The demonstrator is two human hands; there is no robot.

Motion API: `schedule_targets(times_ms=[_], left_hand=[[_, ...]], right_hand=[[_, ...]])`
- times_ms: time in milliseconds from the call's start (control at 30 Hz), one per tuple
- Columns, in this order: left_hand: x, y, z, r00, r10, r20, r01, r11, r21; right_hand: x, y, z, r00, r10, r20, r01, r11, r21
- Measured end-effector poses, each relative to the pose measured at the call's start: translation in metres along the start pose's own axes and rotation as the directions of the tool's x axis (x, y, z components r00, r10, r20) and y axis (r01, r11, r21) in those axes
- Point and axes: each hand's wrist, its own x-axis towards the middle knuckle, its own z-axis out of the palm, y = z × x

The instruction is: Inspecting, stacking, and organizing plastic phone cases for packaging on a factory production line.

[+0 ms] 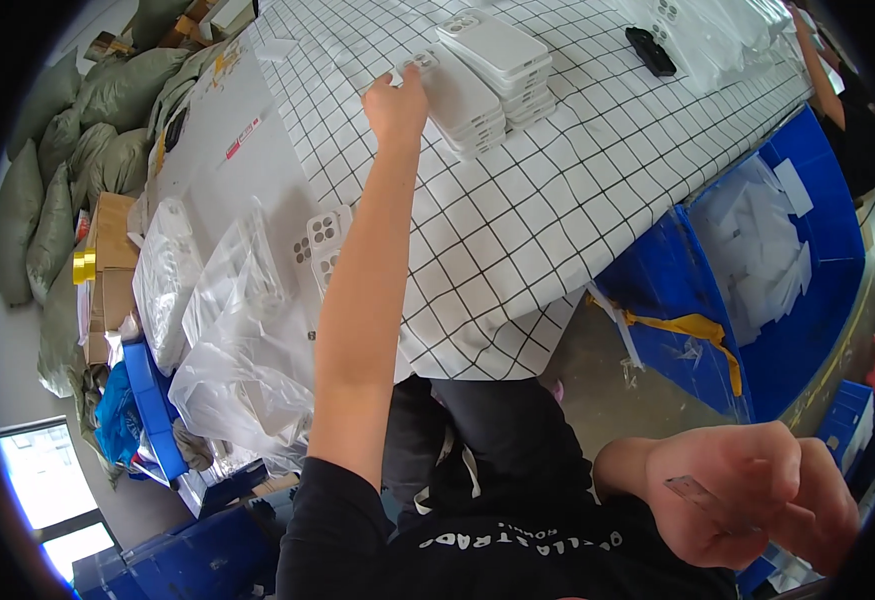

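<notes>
Phone cases (487, 75) stacked, gridded tablecloth (577, 190) (workshop), blue bins (817, 230)

left hand (395, 105) on phone cases (462, 95), checked table (557, 190)

My left hand (397, 100) lay on the table (557, 210), touching the nearer of two stacks of phone cases (467, 100); the second stack (502, 55) stood just behind and to the right of it. Farther right on the table lay a small device (650, 50). Left of my arm, bags of cases (227, 330) were piled beside the table. Right of the table stood a bin (807, 300) with sheets in it. My right hand (747, 495) hung low beside my body, pinching a thin strip (702, 497).
</notes>
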Motion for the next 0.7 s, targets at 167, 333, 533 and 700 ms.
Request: schedule_targets(times_ms=[167, 333, 533, 700], left_hand=[[-0.158, 0.046, -0.115, 0.867, 0.455, -0.204, -0.476, 0.634, -0.609], [-0.272, 0.096, -0.199, 0.533, 0.603, -0.593, -0.703, -0.074, -0.707], [-0.294, 0.065, -0.231, 0.601, 0.529, -0.599, -0.710, 0.010, -0.704], [-0.293, 0.048, -0.260, 0.600, 0.531, -0.598, -0.709, 0.007, -0.705]], right_hand=[[-0.003, 0.007, 0.010, 0.906, -0.415, -0.080, 0.304, 0.771, -0.559], [-0.005, 0.007, 0.041, 0.971, -0.226, -0.079, 0.198, 0.942, -0.270], [-0.023, -0.008, 0.066, 0.984, 0.135, 0.120, -0.169, 0.925, 0.341], [-0.039, -0.019, 0.084, 0.974, 0.180, 0.135, -0.212, 0.935, 0.283]])
